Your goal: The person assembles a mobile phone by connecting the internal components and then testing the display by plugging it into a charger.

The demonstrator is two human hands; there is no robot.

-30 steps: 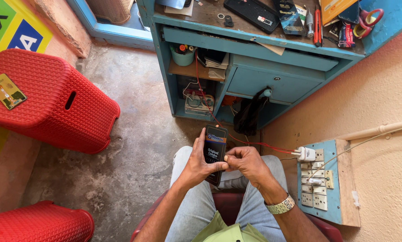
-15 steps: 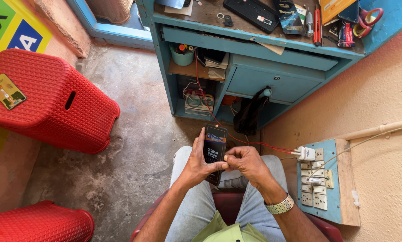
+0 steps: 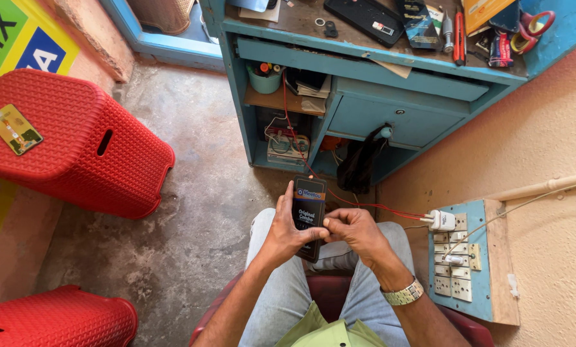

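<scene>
**A:** Anything different from a second ago? Looks identical to me. The left hand [image 3: 287,234] is wrapped around the dark flat package [image 3: 308,215], held over the lap, and the right hand [image 3: 355,232] pinches its edge with fingertips closed.

**B:** Same here, so the picking goes on. The blue desk [image 3: 365,96], red stools [image 3: 76,148] and wall socket board [image 3: 458,257] all sit well apart from the hands; nothing blocks them.
</scene>
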